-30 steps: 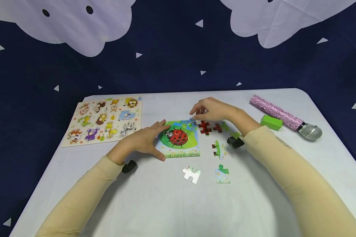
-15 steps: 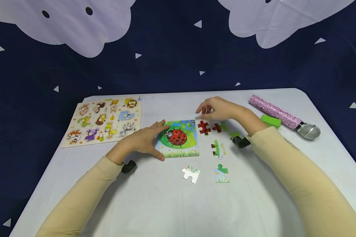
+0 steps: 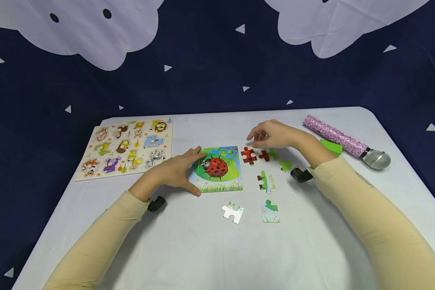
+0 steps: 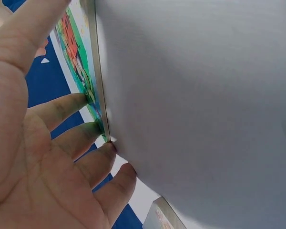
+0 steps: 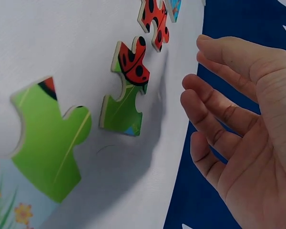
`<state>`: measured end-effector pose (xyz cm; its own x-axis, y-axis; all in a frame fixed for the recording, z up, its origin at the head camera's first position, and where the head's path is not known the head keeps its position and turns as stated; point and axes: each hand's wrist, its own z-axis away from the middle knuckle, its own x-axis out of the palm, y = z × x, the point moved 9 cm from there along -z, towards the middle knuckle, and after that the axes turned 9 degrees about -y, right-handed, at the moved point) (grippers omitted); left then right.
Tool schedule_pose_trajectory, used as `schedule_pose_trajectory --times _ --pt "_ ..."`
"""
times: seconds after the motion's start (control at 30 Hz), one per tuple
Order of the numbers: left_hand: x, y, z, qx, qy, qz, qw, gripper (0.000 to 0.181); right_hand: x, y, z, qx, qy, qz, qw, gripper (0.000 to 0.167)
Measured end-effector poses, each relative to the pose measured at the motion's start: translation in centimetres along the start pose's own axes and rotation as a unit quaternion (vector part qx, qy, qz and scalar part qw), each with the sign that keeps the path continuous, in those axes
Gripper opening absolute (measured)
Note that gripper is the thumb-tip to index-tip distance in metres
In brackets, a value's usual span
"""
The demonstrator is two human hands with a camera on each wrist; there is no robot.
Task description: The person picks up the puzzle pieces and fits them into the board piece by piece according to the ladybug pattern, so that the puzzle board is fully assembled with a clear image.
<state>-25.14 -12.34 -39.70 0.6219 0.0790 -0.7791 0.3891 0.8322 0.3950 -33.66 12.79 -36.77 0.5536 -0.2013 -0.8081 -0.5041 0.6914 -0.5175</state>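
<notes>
The ladybug puzzle board [image 3: 217,171] lies flat at the middle of the table. My left hand [image 3: 175,171] rests spread along its left side, fingertips touching the edge, as the left wrist view also shows. Above the loose pieces hovers my right hand [image 3: 275,135], fingers loosely bent and holding nothing. Below it lie a red spotted piece [image 3: 249,156], a smaller red one [image 3: 264,156] and green pieces [image 3: 285,165]. Nearer me are a green-and-flower piece [image 3: 264,182], a corner piece [image 3: 270,213] and a pale piece [image 3: 233,212].
An animal peg puzzle [image 3: 125,149] lies at the left back of the white table [image 3: 203,249]. On the right, a pink glitter microphone [image 3: 337,135] lies beside a green block [image 3: 331,148]. A dark blue backdrop [image 3: 203,92] hangs behind.
My right hand has moved right, away from the board's top right corner to over the loose pieces. My left hand stays at the board.
</notes>
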Motion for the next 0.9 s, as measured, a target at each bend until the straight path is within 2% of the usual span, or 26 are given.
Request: schedule_pose_trajectory --times 0.57,0.9 --pt "0.1 -0.1 -0.2 -0.002 0.002 0.016 0.9999 0.132 0.5 1.2 1.5 0.026 -0.005 0.005 0.9996 0.029" --pt "0.1 -0.2 -0.2 -0.013 0.003 0.014 0.9998 0.133 0.4 1.9 2.7 0.034 0.005 0.003 0.9994 0.028"
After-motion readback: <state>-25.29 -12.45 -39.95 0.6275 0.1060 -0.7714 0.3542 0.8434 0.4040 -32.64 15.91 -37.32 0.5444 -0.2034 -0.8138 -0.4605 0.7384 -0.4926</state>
